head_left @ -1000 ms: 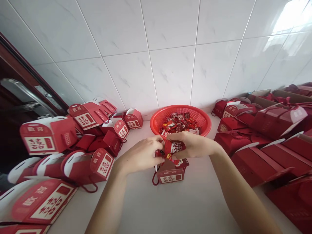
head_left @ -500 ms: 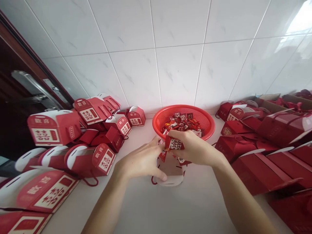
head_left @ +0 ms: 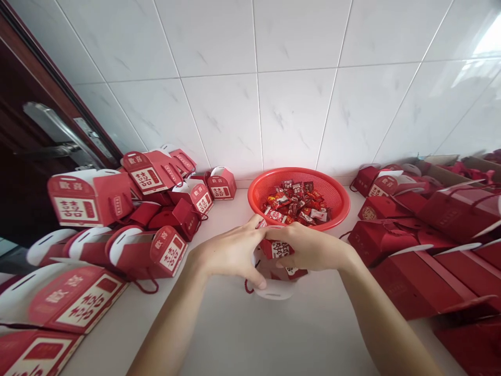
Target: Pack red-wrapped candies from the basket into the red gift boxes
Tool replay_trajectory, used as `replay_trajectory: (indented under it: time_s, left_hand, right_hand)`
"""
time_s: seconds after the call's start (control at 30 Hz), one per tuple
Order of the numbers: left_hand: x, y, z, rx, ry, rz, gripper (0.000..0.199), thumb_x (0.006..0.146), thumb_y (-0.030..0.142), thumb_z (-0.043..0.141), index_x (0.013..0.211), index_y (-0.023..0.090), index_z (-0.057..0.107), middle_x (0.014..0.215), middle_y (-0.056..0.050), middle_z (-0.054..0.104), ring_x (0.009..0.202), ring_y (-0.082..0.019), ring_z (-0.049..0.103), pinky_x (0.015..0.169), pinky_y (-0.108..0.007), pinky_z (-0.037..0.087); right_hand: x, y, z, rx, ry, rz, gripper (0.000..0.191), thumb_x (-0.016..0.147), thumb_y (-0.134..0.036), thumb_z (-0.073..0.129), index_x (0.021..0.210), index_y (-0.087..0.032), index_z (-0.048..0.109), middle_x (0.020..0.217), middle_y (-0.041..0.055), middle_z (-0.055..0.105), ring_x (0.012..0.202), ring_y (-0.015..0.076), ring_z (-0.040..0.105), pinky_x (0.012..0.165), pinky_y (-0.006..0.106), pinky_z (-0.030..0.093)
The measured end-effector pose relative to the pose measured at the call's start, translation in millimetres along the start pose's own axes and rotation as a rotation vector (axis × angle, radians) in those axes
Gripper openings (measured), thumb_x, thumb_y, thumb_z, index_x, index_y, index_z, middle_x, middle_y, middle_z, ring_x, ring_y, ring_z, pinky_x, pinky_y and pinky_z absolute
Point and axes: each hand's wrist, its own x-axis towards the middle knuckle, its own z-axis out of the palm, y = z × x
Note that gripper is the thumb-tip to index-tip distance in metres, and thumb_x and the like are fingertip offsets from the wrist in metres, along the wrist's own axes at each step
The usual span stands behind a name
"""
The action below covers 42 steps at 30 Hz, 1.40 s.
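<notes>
One red carton (head_left: 270, 273) is set before the basket (head_left: 253, 196) at the counter's (head_left: 274, 334) far edge, its flap (head_left: 277, 293) touched by the half-spread left hand (head_left: 230, 253) (fingertips hidden, any hold unclear); one packet (head_left: 278, 249), pinched above in the curled right hand (head_left: 313, 245), is best laid flat.

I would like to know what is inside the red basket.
In the basket lies a loose heap of small wrapped sweets, mainly red and brown, with a paler packet toward the right. What lies beneath the top layer is covered and cannot be seen.
</notes>
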Motion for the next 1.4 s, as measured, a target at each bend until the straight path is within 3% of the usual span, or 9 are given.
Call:
replay_trajectory:
  time_s: [0.27,0.43,0.57,0.77,0.9,1.03,1.2,1.3,1.4]
  left_hand:
    - [1.0,-2.9,2.1,0.003,0.005,0.003,0.069,0.055,0.041,0.084,0.119,0.025,0.062,0.130,-0.008,0.052,0.120,-0.034,0.056,0.093,-0.036,0.050]
    - [3.0,-5.3,0.0,0.011,-0.011,-0.006,0.066,0.053,0.042,0.086,0.111,0.021,0.063,0.127,-0.008,0.052,0.114,-0.032,0.058,0.089,-0.035,0.051]
    - [3.2,-6.7,-1.2,-0.008,0.021,-0.012,0.070,0.052,0.040,0.085,0.116,0.023,0.063,0.123,-0.005,0.053,0.109,-0.029,0.060,0.084,-0.032,0.051]
    - [2.6,-4.2,-2.3,-0.019,-0.010,-0.004,0.079,0.053,0.036,0.087,0.126,0.028,0.060,0.127,-0.004,0.050,0.111,-0.028,0.060,0.082,-0.030,0.051]
    - [3.0,-6.6,-0.8,-0.017,-0.001,0.027,0.082,0.053,0.038,0.086,0.129,0.027,0.058,0.131,-0.006,0.049,0.116,-0.030,0.058,0.087,-0.032,0.050]
    - [3.0,-6.6,0.3,0.009,0.010,0.042,0.073,0.054,0.042,0.085,0.120,0.023,0.062,0.132,-0.008,0.050,0.120,-0.032,0.056,0.093,-0.034,0.049]
    - [1.3,-2.8,-1.6,0.048,-0.005,0.008,0.066,0.057,0.042,0.084,0.116,0.023,0.062,0.134,-0.007,0.048,0.113,-0.029,0.059,0.081,-0.031,0.051]
    - [1.2,-3.8,-3.0,0.046,0.004,0.003,0.068,0.059,0.041,0.083,0.121,0.024,0.060,0.130,-0.006,0.051,0.109,-0.027,0.060,0.079,-0.029,0.050]
    - [0.8,-6.0,-4.4,0.062,0.004,-0.004,0.069,0.062,0.038,0.081,0.126,0.025,0.058,0.131,-0.006,0.050,0.110,-0.027,0.060,0.082,-0.030,0.050]
  right_hand:
    - [-7.3,3.0,-10.3,0.037,0.151,0.064,0.016,0.078,-0.008,0.066,0.090,-0.019,0.065,0.079,-0.0001,0.069,0.067,0.0141,0.059,0.059,0.025,0.040]
    - [1.8,-1.8,0.9,0.033,0.220,0.049,0.023,0.076,-0.003,0.062,0.094,-0.017,0.063,0.085,0.0016,0.070,0.070,0.0141,0.060,0.062,0.024,0.040]
    - [6.8,-2.9,8.1,-0.011,0.145,0.043,0.040,0.073,0.002,0.056,0.107,-0.017,0.065,0.089,0.0029,0.072,0.068,0.0139,0.061,0.061,0.024,0.039]
    - [4.8,-0.6,8.9,-0.061,0.054,0.048,0.050,0.073,0.003,0.055,0.118,-0.017,0.064,0.109,0.0080,0.072,0.090,0.0198,0.065,0.070,0.027,0.043]
    - [3.4,1.3,4.9,-0.053,0.111,0.065,0.039,0.076,-0.002,0.059,0.112,-0.017,0.066,0.094,0.0055,0.072,0.078,0.0172,0.063,0.065,0.026,0.041]
    - [1.0,3.0,-1.2,0.007,0.144,0.075,0.024,0.078,-0.008,0.065,0.099,-0.018,0.067,0.084,0.0019,0.070,0.073,0.0157,0.062,0.063,0.025,0.041]
    - [-3.9,6.9,-8.3,0.101,0.119,0.055,0.014,0.080,-0.020,0.069,0.094,-0.018,0.064,0.080,-0.0007,0.067,0.068,0.0143,0.059,0.059,0.024,0.041]
    - [-7.3,9.9,-11.4,0.209,0.033,0.067,0.016,0.088,-0.022,0.058,0.102,-0.017,0.064,0.067,-0.0028,0.062,0.061,0.0142,0.057,0.057,0.025,0.043]
    - [-8.2,12.6,-12.2,0.303,-0.064,0.088,0.037,0.092,-0.017,0.043,0.125,-0.016,0.059,0.067,-0.0017,0.063,0.063,0.0157,0.061,0.061,0.026,0.047]
